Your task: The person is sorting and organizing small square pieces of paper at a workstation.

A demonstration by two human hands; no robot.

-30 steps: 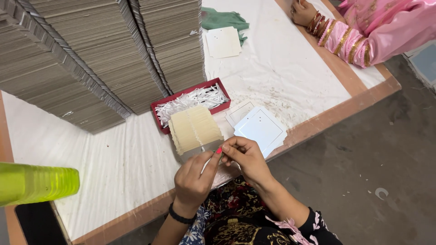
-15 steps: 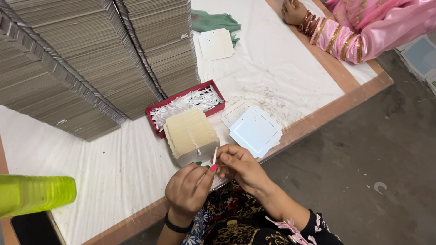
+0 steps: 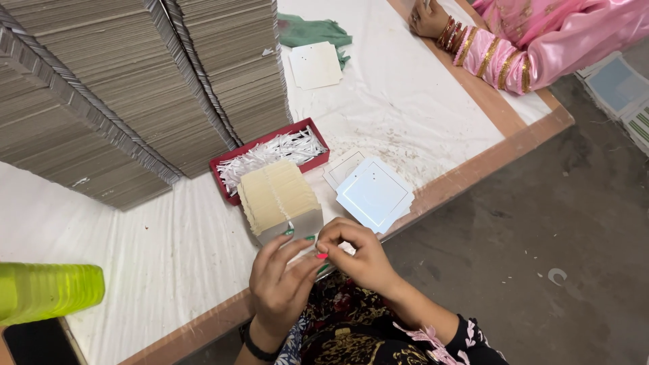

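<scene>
My left hand (image 3: pixel 280 284) and my right hand (image 3: pixel 358 253) meet at the near edge of the table, fingertips pinched together on a small white card that is mostly hidden between them. Just beyond my fingers lies a slanted stack of cream cards (image 3: pixel 277 196). To its right sits a fanned pile of white square cards (image 3: pixel 374 194). Behind the cream stack stands a red tray (image 3: pixel 319 133) filled with thin white strips (image 3: pixel 267 155).
Tall stacks of flat brown cardboard (image 3: pixel 135 88) fill the far left of the cloth-covered table (image 3: pixel 405 101). A white card (image 3: pixel 315 65) lies on a green cloth (image 3: pixel 318 30). Another person's arm in a pink sleeve (image 3: pixel 541 47) rests at the far right. A lime-green plastic object (image 3: pixel 47 290) sits at left.
My hands have stayed together at the table's near edge, fingers shifting slightly on the small card. The view has drifted a little.
</scene>
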